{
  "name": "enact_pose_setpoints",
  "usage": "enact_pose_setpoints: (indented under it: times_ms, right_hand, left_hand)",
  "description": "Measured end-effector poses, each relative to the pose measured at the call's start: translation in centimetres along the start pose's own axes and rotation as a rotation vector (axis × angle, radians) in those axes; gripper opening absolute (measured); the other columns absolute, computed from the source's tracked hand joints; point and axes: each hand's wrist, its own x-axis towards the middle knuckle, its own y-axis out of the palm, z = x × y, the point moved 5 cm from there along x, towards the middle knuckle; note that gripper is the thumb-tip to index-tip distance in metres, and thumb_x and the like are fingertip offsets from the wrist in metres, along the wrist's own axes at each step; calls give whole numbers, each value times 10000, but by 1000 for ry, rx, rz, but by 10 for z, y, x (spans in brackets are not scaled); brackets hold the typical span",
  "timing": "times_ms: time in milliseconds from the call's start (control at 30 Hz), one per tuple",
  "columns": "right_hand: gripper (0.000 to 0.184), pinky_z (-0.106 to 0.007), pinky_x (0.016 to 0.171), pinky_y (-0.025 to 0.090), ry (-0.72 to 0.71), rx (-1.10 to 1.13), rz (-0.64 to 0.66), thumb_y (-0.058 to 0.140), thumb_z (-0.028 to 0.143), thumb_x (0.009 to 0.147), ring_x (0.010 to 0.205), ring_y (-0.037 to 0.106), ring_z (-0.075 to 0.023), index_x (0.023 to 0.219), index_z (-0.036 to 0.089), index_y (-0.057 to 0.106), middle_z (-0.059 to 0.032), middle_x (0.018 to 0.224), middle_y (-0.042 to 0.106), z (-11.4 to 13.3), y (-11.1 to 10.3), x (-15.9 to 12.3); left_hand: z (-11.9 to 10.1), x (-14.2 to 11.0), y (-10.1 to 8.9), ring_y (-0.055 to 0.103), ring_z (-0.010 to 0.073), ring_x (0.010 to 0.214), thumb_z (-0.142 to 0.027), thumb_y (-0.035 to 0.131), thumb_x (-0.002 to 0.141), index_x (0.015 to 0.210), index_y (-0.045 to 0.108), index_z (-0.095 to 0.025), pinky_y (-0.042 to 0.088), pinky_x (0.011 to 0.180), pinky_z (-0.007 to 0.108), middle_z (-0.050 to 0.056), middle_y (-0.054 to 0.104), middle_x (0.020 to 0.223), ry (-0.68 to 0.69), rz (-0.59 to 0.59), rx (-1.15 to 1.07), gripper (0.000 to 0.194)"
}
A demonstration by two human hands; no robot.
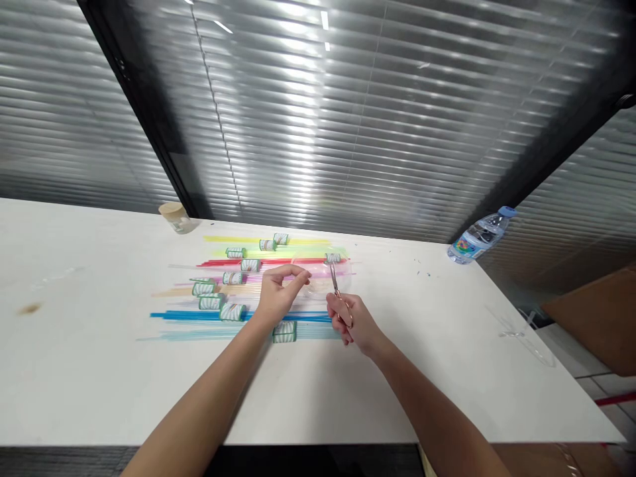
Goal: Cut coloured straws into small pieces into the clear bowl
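Note:
My right hand [355, 322] grips small scissors [336, 283], blades pointing up and away over the coloured strips. My left hand [278, 291] hovers just left of it, fingers curled in a pinch; whatever it pinches is too small or clear to name. Beneath both hands lie rows of long thin coloured strips [238, 317], blue, red, yellow, green and pink, laid side by side on the white table [99, 358]. Several small green-and-white rolls [285, 332] sit on the strips. A faint clear round dish [322, 275] lies under the scissor tips.
A small jar with a tan lid [174, 216] stands at the table's back edge. A plastic water bottle [480, 236] lies on its side at the back right corner. A clear plastic piece [521, 331] rests near the right edge. Window blinds run behind the table.

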Motion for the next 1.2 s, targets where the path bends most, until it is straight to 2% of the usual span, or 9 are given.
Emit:
enact_pose_setpoints:
  times_ms: [500, 800, 1000, 1200]
  right_hand:
    - [595, -191, 319, 286, 27, -4, -29, 580, 773, 767, 352, 258, -51, 701, 198, 442, 74, 443, 394, -1, -2, 2]
    - [593, -197, 319, 303, 4, -23, -33, 618, 732, 771, 364, 265, -54, 633, 208, 378, 72, 459, 371, 0, 0, 1]
    - [581, -203, 315, 299, 43, 18, -32, 567, 765, 783, 326, 259, -55, 708, 202, 449, 80, 431, 396, -2, 0, 0]
    - [586, -201, 322, 302, -13, 31, 6, 551, 770, 784, 320, 253, -51, 704, 201, 438, 88, 423, 379, 3, 1, -2]
  left_hand:
    - [-1, 0, 2, 623, 174, 669, -331, 691, 788, 627, 685, -174, 484, 684, 298, 36, 676, 639, 5, 35, 2, 225]
    - [3, 0, -1, 639, 179, 691, -335, 697, 793, 656, 698, -173, 492, 700, 294, 37, 689, 658, 21, -29, 29, 213]
    - [2, 0, -2, 651, 191, 709, -353, 689, 801, 673, 714, -170, 500, 712, 304, 46, 699, 671, 13, -47, 34, 225]
    - [1, 0, -3, 657, 187, 709, -375, 676, 812, 641, 703, -174, 504, 719, 300, 44, 705, 675, -2, -86, 36, 265]
